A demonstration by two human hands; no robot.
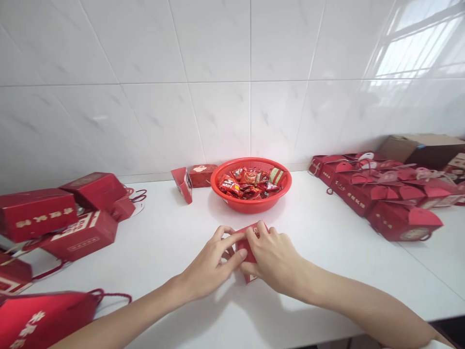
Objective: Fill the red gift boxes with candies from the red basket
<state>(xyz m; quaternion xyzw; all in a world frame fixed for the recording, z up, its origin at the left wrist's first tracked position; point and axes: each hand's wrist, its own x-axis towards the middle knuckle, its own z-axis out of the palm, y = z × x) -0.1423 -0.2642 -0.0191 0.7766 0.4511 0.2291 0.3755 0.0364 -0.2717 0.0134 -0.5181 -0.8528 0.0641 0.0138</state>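
Head view: box [250, 254] partly behind hands [208, 265] [276, 259]

I count two hands [212, 266] [276, 259], one basket [250, 206], one carton [428, 140]; overlapping sweets [250, 177] and red boxes [399, 220] defy counting.

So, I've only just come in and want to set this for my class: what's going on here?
A person is holding a small red box over the white counter, with the left hand and right hand both on it. Just beyond is a red basket of wrapped packets. More red boxes lie jumbled on the left, while others stand grouped on the right.
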